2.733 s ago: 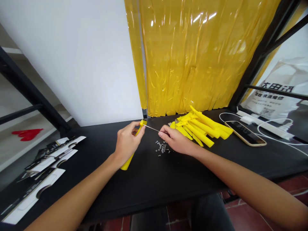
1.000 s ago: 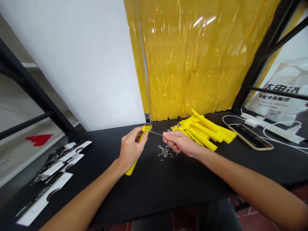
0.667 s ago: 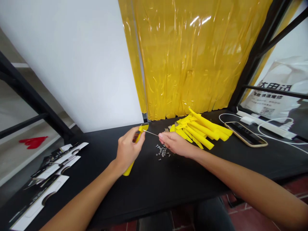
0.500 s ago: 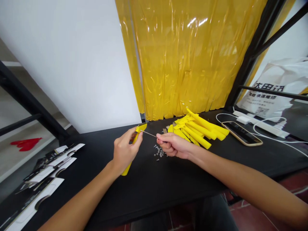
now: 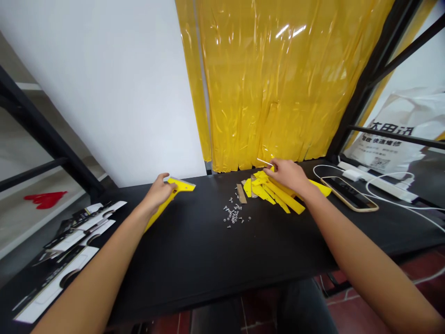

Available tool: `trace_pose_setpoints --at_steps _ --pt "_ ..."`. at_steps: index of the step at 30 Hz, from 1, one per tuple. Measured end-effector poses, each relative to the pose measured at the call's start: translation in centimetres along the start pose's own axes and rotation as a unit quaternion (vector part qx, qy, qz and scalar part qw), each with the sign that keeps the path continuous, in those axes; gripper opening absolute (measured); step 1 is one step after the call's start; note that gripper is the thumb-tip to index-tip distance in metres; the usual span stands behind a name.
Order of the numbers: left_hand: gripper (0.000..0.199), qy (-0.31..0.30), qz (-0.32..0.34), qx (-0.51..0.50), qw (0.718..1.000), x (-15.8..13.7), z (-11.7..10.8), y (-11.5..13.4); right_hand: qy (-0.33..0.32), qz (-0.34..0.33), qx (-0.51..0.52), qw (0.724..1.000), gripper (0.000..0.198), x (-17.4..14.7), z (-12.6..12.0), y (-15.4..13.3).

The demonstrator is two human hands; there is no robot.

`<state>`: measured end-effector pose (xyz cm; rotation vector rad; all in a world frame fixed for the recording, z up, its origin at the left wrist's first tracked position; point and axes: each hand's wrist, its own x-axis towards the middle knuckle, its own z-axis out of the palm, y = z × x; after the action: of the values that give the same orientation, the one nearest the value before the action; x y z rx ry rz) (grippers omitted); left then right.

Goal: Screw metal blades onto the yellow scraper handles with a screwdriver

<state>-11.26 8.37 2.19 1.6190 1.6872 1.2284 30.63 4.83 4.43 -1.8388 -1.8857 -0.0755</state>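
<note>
Left hand [image 5: 158,192]: fingers curled over the handle of a yellow scraper [image 5: 183,186], thumb standing off; cannot tell whether the grip is firm. Scraper head projects beyond the fingertips, to the right of this hand.

Right hand [image 5: 288,176]: nearly closed, a thin rod [image 5: 264,162] pinched at the fingers, its free end pointing toward the left hand's side. Directly below this hand, a heap of yellow scrapers [image 5: 281,199].

Between the hands, on the black tabletop [image 5: 208,260]: scattered screws and nuts [image 5: 233,214], a brown strip [image 5: 241,194] just beside them. Phone [image 5: 349,194] right of the right hand; cardboard sleeves [image 5: 69,239] left of the left hand.
</note>
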Motion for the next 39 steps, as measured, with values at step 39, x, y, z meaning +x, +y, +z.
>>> trace_pose_setpoints --at_steps 39 --pt "0.046 -0.348 0.046 -0.223 0.909 -11.9 7.5 7.8 -0.193 -0.157 0.512 0.822 0.030 -6.0 2.8 -9.3"
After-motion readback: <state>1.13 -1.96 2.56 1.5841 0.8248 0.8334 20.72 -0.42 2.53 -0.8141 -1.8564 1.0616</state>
